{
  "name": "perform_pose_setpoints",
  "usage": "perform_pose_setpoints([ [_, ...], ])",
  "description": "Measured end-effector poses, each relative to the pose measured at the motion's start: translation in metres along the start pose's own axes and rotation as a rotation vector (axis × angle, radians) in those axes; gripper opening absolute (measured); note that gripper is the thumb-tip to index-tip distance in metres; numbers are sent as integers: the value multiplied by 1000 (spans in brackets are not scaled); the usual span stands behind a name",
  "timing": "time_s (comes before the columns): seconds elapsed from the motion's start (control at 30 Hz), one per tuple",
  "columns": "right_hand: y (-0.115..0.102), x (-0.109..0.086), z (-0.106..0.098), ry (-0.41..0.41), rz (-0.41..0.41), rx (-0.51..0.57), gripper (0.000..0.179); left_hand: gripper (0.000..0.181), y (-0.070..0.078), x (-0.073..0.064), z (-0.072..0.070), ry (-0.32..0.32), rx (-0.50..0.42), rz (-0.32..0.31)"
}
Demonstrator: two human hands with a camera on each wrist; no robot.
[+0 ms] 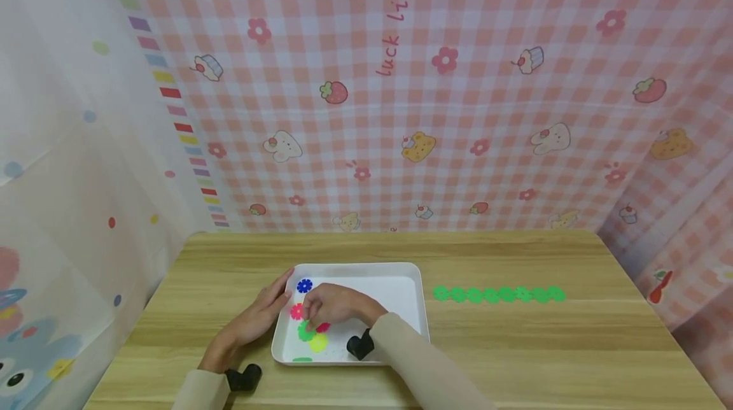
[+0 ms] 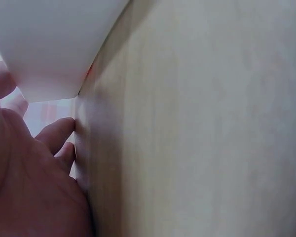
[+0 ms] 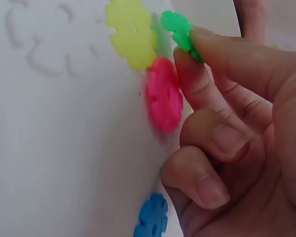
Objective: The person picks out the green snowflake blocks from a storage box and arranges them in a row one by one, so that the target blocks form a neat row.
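My right hand (image 1: pixel 335 303) is over the left part of a white tray (image 1: pixel 395 298). Between thumb and forefinger it pinches a green snowflake-shaped plastic disc (image 3: pixel 176 29); the other fingers curl toward the palm. Beside that disc lie a yellow disc (image 3: pixel 130 34) and a pink one (image 3: pixel 164 96). A blue disc (image 3: pixel 152 219) shows lower in the right wrist view. Another pink disc (image 1: pixel 296 312) lies left of the right hand. My left hand (image 1: pixel 254 318) rests along the tray's left side, fingers mostly straight, touching its outer wall (image 2: pixel 54 49).
Right of the tray, several green discs (image 1: pixel 498 295) form a straight row on the wooden table (image 1: pixel 515 346). One more green disc (image 1: pixel 302 360) lies by the tray's front rim. A checked pink cloth (image 1: pixel 389 111) hangs behind the table.
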State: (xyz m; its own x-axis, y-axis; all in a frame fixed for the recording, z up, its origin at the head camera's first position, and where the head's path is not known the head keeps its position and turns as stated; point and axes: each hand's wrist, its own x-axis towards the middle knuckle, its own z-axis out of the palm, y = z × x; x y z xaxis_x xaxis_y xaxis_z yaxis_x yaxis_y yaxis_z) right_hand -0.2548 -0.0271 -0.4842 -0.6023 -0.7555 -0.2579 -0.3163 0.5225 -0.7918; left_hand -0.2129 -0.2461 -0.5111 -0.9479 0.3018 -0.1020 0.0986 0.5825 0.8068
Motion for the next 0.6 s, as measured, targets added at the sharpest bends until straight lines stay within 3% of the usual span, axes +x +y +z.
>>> perform_pose_setpoints([
  [0.27, 1, -13, -17, 19, -37, 7, 6, 60, 0, 0, 1, -12, -4, -32],
  [0.6, 5, -43, -43, 112, -35, 26, 3, 60, 3, -1, 1, -17, -16, -53],
])
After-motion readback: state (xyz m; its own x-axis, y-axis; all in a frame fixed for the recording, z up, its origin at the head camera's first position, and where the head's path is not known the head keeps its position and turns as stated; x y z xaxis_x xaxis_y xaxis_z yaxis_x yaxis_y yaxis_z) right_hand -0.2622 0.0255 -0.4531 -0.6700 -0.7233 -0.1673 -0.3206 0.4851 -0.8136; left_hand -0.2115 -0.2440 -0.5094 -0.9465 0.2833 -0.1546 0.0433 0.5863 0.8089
